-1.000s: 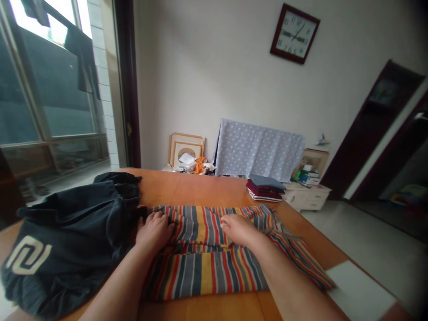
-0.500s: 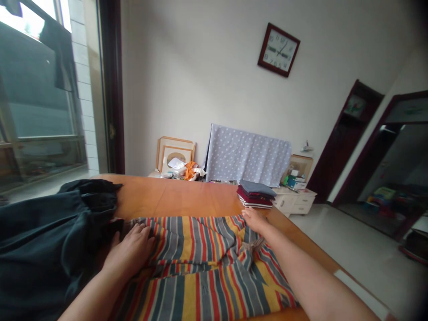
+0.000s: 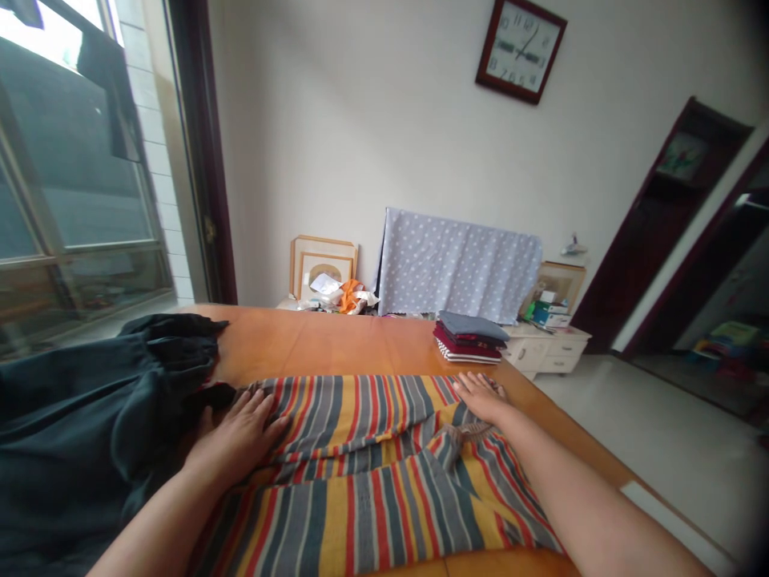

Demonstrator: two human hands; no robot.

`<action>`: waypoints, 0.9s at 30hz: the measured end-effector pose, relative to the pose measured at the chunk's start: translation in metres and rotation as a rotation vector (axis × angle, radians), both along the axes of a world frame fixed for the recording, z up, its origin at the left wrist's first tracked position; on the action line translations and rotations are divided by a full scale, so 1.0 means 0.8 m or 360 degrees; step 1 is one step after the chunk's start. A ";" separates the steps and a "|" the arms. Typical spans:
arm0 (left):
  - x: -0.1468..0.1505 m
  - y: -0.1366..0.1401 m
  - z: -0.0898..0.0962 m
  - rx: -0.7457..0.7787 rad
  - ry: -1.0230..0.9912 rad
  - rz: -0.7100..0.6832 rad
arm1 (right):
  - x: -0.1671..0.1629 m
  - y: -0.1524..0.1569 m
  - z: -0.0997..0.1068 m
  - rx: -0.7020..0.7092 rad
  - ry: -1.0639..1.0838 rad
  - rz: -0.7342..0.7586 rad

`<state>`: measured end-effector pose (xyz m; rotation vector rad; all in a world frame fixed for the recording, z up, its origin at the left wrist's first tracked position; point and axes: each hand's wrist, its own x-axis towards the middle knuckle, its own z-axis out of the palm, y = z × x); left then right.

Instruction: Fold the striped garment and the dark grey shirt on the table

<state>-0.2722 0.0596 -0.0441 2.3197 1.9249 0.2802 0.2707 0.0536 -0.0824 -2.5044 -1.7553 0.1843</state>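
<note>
On one striped garment: left hand, right hand, both spread flat
On one table: one dark heap, one stack

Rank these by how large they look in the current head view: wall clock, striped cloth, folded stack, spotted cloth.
Largest to smallest:
1. Striped cloth
2. Spotted cloth
3. Wall clock
4. Folded stack

This ranks apparent size only; the striped cloth lies nearest the camera, so true sizes are unsure.
</note>
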 end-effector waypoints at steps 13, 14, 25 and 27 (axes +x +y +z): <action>0.002 -0.011 0.036 0.0117 -0.0231 -0.0355 | -0.117 -0.083 0.088 0.0581 0.0393 0.0738; 0.000 -0.010 0.034 0.0074 -0.0228 -0.0391 | -0.127 -0.090 0.086 0.0518 0.0414 0.0824; -0.013 -0.006 0.027 0.0062 -0.0194 -0.0477 | -0.102 -0.129 0.082 0.0627 0.0780 0.0593; -0.013 -0.005 0.029 0.0133 -0.0206 -0.0472 | -0.095 -0.144 0.086 0.0660 0.0826 0.0479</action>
